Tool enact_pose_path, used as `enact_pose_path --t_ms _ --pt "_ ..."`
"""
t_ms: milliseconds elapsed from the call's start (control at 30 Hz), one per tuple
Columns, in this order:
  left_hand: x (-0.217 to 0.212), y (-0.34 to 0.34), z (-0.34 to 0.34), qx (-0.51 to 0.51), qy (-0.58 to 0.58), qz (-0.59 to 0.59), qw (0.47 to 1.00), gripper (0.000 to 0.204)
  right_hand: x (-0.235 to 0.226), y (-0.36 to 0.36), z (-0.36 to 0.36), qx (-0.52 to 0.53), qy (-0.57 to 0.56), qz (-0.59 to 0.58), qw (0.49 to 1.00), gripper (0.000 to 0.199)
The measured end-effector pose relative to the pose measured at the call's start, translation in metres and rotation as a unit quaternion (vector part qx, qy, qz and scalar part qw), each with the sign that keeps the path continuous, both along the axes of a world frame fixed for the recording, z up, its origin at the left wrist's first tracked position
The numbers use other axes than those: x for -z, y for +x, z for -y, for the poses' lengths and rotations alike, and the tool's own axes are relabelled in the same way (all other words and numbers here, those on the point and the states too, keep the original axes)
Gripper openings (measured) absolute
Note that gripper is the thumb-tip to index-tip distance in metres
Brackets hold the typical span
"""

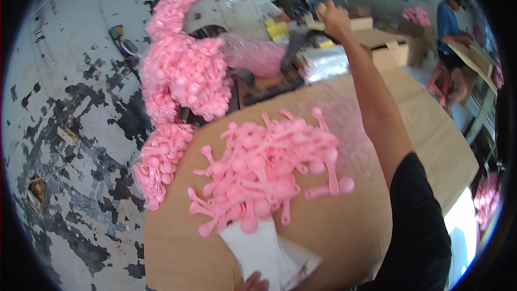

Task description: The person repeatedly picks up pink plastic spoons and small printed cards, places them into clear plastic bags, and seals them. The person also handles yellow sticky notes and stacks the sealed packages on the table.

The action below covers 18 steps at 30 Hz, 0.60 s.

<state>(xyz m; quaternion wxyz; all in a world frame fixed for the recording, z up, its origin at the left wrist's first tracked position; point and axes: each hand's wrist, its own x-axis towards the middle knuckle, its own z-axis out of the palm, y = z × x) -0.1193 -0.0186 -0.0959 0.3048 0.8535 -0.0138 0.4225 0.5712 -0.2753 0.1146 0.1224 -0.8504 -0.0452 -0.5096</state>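
A large loose heap of pink plastic scoops [258, 167], round-bowled with short handles, lies on the brown cardboard tabletop [183, 248]. Just in front of it is a stack of flat white bags or sheets [250, 253], the top ones fanned to the right. My left hand [252, 283] shows only its fingers at the lower edge, closed on the near end of this stack. My right arm reaches far forward, and my right hand [335, 20] is raised and closed around a small yellowish thing, mostly hidden by the fingers.
Clear bags full of pink scoops [188, 75] are piled at the far left against the peeling wall [81, 183]. A metal machine frame [247, 0], a silvery plastic pack [324, 64] and open cardboard boxes [385, 46] stand beyond. A person in blue [451, 27] sits handling cardboard at right.
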Motion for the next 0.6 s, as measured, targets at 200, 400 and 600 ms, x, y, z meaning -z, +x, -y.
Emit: enact_pose_path --t_ms 200,400,600 --pt "-0.008 0.008 0.01 -0.037 0.011 0.026 0.999 0.06 -0.044 -0.131 -0.027 -0.193 0.245 0.083 0.947 0.046" --pt "-0.014 -0.01 0.006 0.024 0.063 -0.047 0.997 0.058 -0.015 -0.274 0.007 -0.661 0.41 -0.202 0.595 0.042" --pt "-0.069 -0.018 -0.013 -0.019 0.036 0.032 0.999 0.049 -0.063 -0.423 -0.047 -0.632 0.37 -0.105 0.673 0.044"
